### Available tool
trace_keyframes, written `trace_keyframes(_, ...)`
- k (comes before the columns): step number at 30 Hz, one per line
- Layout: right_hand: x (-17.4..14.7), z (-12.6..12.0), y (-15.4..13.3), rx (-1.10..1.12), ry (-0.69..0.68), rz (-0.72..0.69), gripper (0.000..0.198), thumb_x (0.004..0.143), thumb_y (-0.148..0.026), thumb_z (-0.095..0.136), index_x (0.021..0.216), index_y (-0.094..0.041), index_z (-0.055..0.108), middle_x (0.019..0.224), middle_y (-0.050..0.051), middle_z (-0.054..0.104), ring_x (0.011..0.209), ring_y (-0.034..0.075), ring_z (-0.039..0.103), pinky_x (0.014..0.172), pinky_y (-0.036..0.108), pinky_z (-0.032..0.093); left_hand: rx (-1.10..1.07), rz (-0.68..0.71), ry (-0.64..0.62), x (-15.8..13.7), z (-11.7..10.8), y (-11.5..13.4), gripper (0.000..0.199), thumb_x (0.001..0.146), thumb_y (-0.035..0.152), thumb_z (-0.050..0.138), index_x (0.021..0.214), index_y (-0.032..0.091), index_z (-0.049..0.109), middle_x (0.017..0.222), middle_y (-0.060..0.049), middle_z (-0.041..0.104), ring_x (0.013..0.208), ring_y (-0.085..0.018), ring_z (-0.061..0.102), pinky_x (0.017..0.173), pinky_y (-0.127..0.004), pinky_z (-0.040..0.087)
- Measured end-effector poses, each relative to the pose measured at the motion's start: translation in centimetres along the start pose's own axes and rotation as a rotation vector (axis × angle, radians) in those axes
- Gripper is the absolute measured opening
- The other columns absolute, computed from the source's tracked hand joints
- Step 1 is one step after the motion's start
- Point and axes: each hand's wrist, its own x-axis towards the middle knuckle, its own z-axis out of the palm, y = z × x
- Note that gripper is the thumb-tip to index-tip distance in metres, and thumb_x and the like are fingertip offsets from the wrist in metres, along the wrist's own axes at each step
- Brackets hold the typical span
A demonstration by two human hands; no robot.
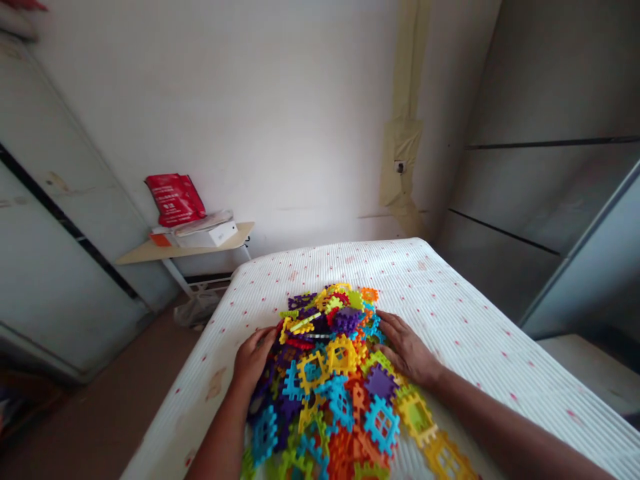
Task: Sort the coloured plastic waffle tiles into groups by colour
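Observation:
A heap of plastic interlocking building tiles (341, 355) in yellow, blue, purple, orange, green and red lies in front of me. Many tiles have notched edges and window-like cut-outs. My left hand (254, 359) rests along the left side of the heap, its fingers lightly bent against the tiles and partly hidden by them. On the opposite side, my right hand (407, 350) lies with fingers stretched and apart, fingertips touching the blue and orange tiles. Neither hand grips a single tile. Yellow tiles (445, 455) trail toward me below the right forearm.
The heap lies on a bed with a white, red-dotted cover (475, 333). To the left, a small table (143, 253) holds a red bag (175, 200) and a white box (220, 233). Grey cabinets (545, 187) stand at the right, and a wall socket (400, 167) is ahead.

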Motion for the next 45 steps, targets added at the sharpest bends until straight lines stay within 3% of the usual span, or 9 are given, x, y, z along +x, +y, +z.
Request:
trace_keyframes(4,-0.3,-0.8,-0.6,0.037,0.074,-0.018,0.035,0.092,-0.041,0.041,0.115,-0.019,0.056,0.124,0.015,0.056,0.116,0.025,0.051,0.096,0.042,0.044,0.012,-0.018,0.001,-0.6,-0.5,0.3,0.048,0.072,0.056,0.055,0.096,0.017,0.068,0.104,-0.009,0.071,0.109,-0.029,0.059,0.099,-0.038,0.039)
trace_keyframes(12,-0.9,-1.8,-1.1,0.092,0.164,0.061,0.031,0.093,-0.041,0.039,0.102,-0.021,0.061,0.103,0.009,0.067,0.098,0.021,0.061,0.087,0.036,0.048,-0.070,0.034,-0.198,-3.1,-2.7,1.4,0.047,0.076,0.052,0.056,0.109,0.021,0.066,0.116,-0.005,0.067,0.114,-0.023,0.058,0.100,-0.035,0.042)
trace_keyframes(18,1.2,-2.7,-1.7,0.118,0.311,0.125,0.032,0.093,-0.041,0.040,0.108,-0.022,0.061,0.103,0.009,0.067,0.098,0.021,0.061,0.085,0.036,0.049,-0.155,0.011,-0.117,-3.0,-3.3,0.2,0.044,0.078,0.054,0.053,0.104,0.021,0.068,0.118,-0.005,0.067,0.117,-0.023,0.055,0.105,-0.038,0.036)
trace_keyframes(22,3.9,-3.4,-3.3,0.105,0.224,0.127,0.037,0.093,-0.044,0.038,0.105,-0.019,0.063,0.100,0.008,0.068,0.096,0.021,0.060,0.085,0.035,0.046,-0.155,-0.023,-0.102,-3.0,-3.2,0.3,0.045,0.076,0.054,0.056,0.102,0.020,0.068,0.113,-0.006,0.069,0.113,-0.024,0.058,0.103,-0.039,0.039)
trace_keyframes(27,6.6,-2.8,-5.1,-0.061,0.050,0.232,0.046,0.089,-0.055,0.041,0.101,-0.018,0.066,0.093,0.009,0.068,0.094,0.023,0.058,0.080,0.033,0.042,-0.153,-0.031,-0.108,-3.3,-3.2,1.0,0.045,0.073,0.054,0.058,0.101,0.020,0.068,0.111,-0.006,0.070,0.111,-0.024,0.060,0.100,-0.036,0.042)
trace_keyframes(32,7.4,-1.8,-5.9,-0.129,-0.022,0.320,0.038,0.085,-0.053,0.050,0.096,-0.021,0.067,0.091,0.006,0.068,0.094,0.023,0.057,0.078,0.032,0.038,-0.162,-0.040,-0.099,-3.5,-3.1,1.3,0.044,0.070,0.055,0.061,0.098,0.021,0.069,0.108,-0.005,0.071,0.109,-0.026,0.061,0.098,-0.038,0.044)
trace_keyframes(40,7.5,-2.1,-6.5,-0.133,-0.028,0.367,0.039,0.089,-0.052,0.044,0.100,-0.022,0.066,0.096,0.006,0.068,0.097,0.022,0.058,0.079,0.032,0.037,-0.136,-0.037,-0.104,-3.4,-3.1,1.3,0.044,0.069,0.055,0.061,0.097,0.022,0.070,0.105,-0.005,0.072,0.106,-0.026,0.062,0.094,-0.036,0.047)
trace_keyframes(45,8.3,-1.6,-6.7,-0.202,-0.020,0.450,0.045,0.086,-0.059,0.042,0.088,-0.021,0.067,0.086,0.008,0.069,0.089,0.023,0.061,0.075,0.033,0.038,-0.109,-0.005,-0.106,-3.4,-3.1,1.1,0.045,0.070,0.055,0.060,0.098,0.022,0.070,0.107,-0.005,0.071,0.107,-0.026,0.062,0.097,-0.039,0.045)
